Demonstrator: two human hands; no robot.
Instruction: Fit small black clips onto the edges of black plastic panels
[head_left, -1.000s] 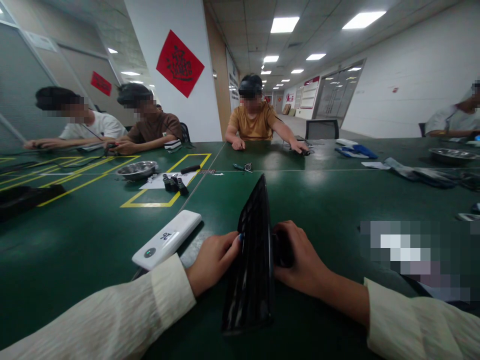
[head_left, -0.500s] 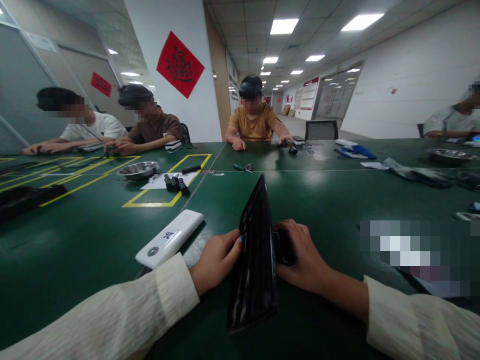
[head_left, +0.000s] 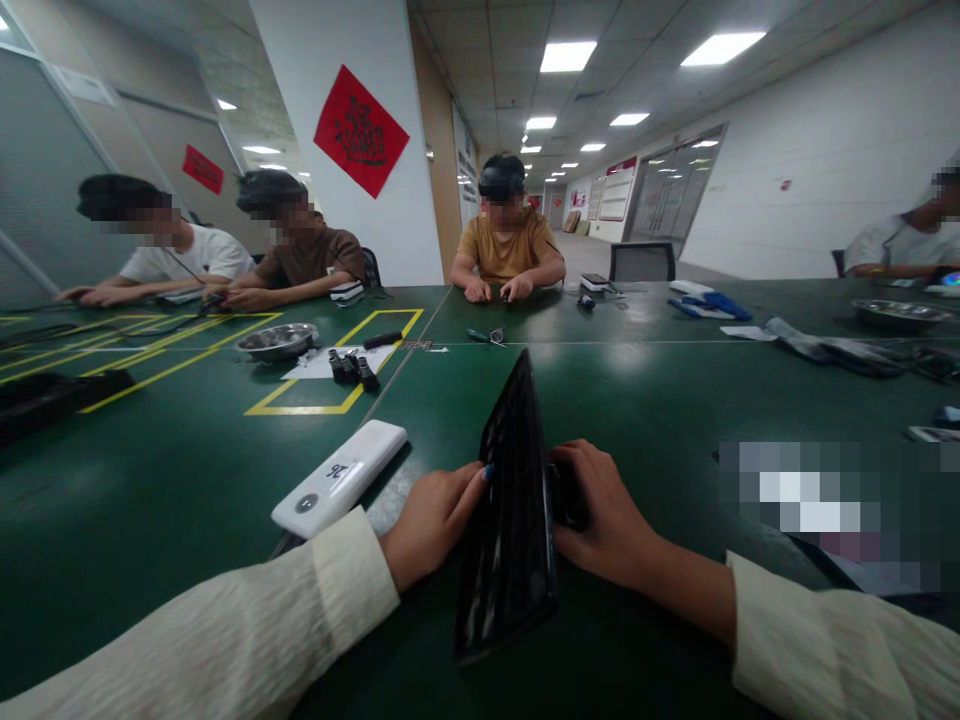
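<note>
Between my hands a thin black panel (head_left: 506, 540) stands on its edge, tilted, with ribs or slots on the face towards the left. My left hand (head_left: 431, 520) is closed at its left side, thumb against the ribbed face; a small blue spot shows at the thumb tip. On the other side, my right hand (head_left: 604, 515) wraps round a dark rounded part (head_left: 571, 495) against the panel's back. Whether that part is fixed to the panel I cannot tell. Left of my left hand lies a white power bank (head_left: 341, 478) marked 26.
Ahead on the green table (head_left: 637, 400) lies a pair of pliers (head_left: 487, 336). Black parts (head_left: 354, 370) rest on white paper near a metal bowl (head_left: 276, 342). A pixelated object (head_left: 817, 510) is at right. Across the table sits a person in a mustard shirt (head_left: 502, 245).
My hands and the black panel have hardly moved. The person opposite has drawn one hand in from the right, towards the other hand.
</note>
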